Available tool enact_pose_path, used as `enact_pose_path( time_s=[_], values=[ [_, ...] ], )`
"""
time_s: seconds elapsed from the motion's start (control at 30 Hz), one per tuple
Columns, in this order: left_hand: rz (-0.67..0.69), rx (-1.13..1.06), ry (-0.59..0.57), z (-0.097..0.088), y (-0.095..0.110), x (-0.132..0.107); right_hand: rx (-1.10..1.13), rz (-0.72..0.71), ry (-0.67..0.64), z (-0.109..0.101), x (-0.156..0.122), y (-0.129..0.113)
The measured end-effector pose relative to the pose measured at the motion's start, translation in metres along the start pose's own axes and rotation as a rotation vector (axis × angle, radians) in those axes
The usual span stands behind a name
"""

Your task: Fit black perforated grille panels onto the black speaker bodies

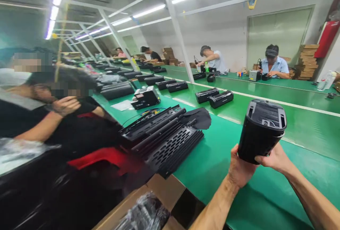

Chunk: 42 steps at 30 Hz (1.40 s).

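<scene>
I hold a black plastic speaker housing up above the green conveyor belt, its end face turned toward me. My left hand grips its lower end from the left. My right hand wraps the underside from the right. Both hands are closed on the housing. A stack of black perforated grille panels lies on the belt to the left of my hands.
Several more black housings lie in rows along the belt. A person in black leans in at the left. Other people sit at the far side. An open cardboard box with plastic wrap stands at the near edge. Cartons are stacked by the wall.
</scene>
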<state>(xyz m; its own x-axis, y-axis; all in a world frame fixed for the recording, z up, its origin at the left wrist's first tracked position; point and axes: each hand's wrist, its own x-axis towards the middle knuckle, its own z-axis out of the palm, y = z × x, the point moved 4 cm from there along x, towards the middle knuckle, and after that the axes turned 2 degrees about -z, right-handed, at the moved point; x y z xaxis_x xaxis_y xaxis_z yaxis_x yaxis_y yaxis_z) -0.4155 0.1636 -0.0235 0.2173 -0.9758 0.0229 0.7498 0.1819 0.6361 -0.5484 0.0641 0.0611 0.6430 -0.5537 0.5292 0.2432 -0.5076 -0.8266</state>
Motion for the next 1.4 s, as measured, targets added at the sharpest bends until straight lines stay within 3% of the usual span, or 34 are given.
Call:
enact_pose_path(
  time_s=[0.07,0.13,0.2,0.27,0.33,0.43,0.6,0.7,0.87,1.07,1.17,1.23,1.4],
  values=[
    [0.049,0.152,0.029,-0.003,0.006,-0.004,-0.174,-0.034,-0.037,-0.006,-0.002,-0.006],
    [0.231,0.333,0.077,-0.006,0.036,-0.010,-0.402,-0.099,-0.078,-0.018,-0.004,-0.014],
    [0.347,0.521,0.023,-0.002,0.067,-0.015,-0.660,-0.167,-0.147,-0.024,-0.006,-0.019],
    [0.345,0.701,-0.017,0.005,0.084,-0.018,-0.855,-0.194,-0.225,-0.020,-0.007,-0.019],
    [0.322,0.806,0.028,0.008,0.089,-0.020,-0.920,-0.172,-0.287,-0.009,-0.007,-0.015],
    [0.390,0.822,0.131,0.005,0.090,-0.027,-0.860,-0.153,-0.325,0.000,-0.006,-0.012],
    [0.528,0.774,0.245,-0.008,0.107,-0.040,-0.499,-0.111,-0.239,-0.020,0.000,-0.004],
    [0.533,0.739,0.249,-0.012,0.117,-0.042,-0.219,-0.074,-0.178,-0.021,0.001,0.000],
    [0.563,0.720,0.264,-0.015,0.122,-0.046,-0.086,-0.124,-0.088,-0.006,-0.001,-0.010],
    [0.435,0.687,0.274,-0.023,0.114,-0.038,-0.034,0.106,-0.121,-0.009,0.001,-0.005],
    [0.393,0.752,0.176,-0.016,0.119,-0.039,-0.011,0.153,-0.083,-0.013,0.002,-0.008],
    [0.444,0.812,0.129,-0.005,0.129,-0.046,0.012,0.148,-0.059,-0.013,0.000,-0.018],
    [0.533,0.867,0.114,0.022,0.146,-0.056,0.024,0.077,-0.034,-0.008,-0.005,-0.042]
  ],
)
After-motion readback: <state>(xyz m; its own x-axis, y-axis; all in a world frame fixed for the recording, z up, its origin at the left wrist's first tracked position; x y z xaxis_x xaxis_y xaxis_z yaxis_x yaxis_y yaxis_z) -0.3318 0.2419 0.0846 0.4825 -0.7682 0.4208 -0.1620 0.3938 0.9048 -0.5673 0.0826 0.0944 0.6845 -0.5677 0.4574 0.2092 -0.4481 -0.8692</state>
